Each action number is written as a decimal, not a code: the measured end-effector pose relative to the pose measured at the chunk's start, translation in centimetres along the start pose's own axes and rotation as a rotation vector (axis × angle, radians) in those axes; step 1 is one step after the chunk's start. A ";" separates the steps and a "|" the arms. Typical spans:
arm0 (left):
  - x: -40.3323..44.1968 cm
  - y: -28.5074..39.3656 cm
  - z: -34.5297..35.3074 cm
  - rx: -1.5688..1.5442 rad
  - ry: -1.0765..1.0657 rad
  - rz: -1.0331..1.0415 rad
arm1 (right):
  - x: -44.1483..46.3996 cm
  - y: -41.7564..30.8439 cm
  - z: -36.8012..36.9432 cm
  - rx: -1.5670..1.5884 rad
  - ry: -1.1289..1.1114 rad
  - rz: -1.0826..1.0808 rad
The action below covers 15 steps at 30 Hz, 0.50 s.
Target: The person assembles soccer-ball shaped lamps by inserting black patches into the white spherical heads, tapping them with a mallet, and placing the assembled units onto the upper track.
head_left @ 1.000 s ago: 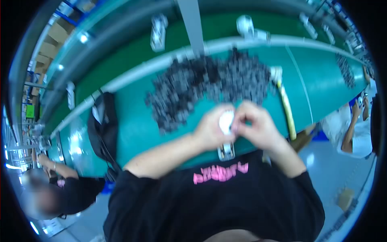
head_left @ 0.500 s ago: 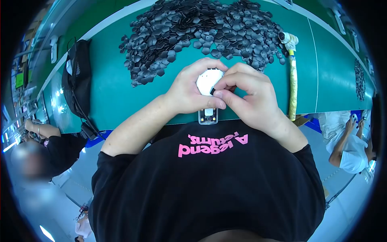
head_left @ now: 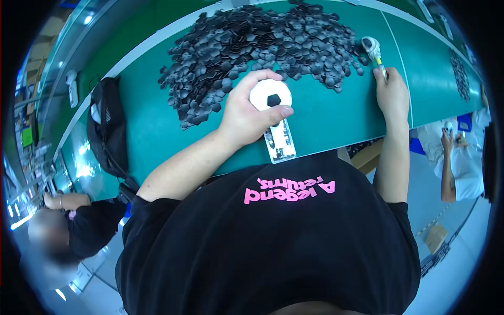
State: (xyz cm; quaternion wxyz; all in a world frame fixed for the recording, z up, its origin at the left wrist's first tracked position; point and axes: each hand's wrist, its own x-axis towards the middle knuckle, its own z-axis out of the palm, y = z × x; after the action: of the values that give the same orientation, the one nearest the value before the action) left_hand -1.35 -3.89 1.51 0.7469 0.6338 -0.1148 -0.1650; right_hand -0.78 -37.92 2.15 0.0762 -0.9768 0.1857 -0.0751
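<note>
My left hand (head_left: pixel 245 114) is closed around a white ball (head_left: pixel 286 90) fixed to a clear rectangular case (head_left: pixel 282 147) with electronic parts inside. The thumb lies across the lower side of the ball. A black pentagon piece (head_left: pixel 274 100) sits on the ball like a soccer-ball patch. Further right, my right hand (head_left: pixel 393 97) is wrapped around the yellow handle of a hammer (head_left: pixel 371 47), whose wrapped, whitish head shows beyond the fingers. Most of the handle is hidden by the hand.
A big heap of dark pentagon pieces (head_left: pixel 252 42) covers the far part of the green table (head_left: pixel 336 121). A black bag (head_left: pixel 107 131) lies at the left. Co-workers sit at the left (head_left: pixel 94 223) and right (head_left: pixel 464 163). A cardboard box (head_left: pixel 365 160) is below the table edge.
My right hand has left the ball and moved right onto the hammer handle. The black pentagon piece now shows uncovered on the ball, still held in my left hand.
</note>
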 end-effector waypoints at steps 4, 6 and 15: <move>0.7 0.5 -0.1 -0.018 -0.005 -0.014 | -3.1 -1.8 -3.6 0.238 0.119 -0.133; 0.5 0.7 -0.2 0.038 -0.007 -0.045 | -6.2 -4.1 -6.6 0.333 -0.092 -0.278; 0.0 0.8 0.3 0.401 0.032 0.175 | -11.2 -11.0 -8.1 0.321 -0.257 -0.707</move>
State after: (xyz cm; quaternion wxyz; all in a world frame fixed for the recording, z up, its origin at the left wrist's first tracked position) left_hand -1.34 -4.05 2.36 0.6189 0.7599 -0.1882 -0.0633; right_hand -8.61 -24.57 10.73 0.2198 -0.9575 -0.1868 -0.0020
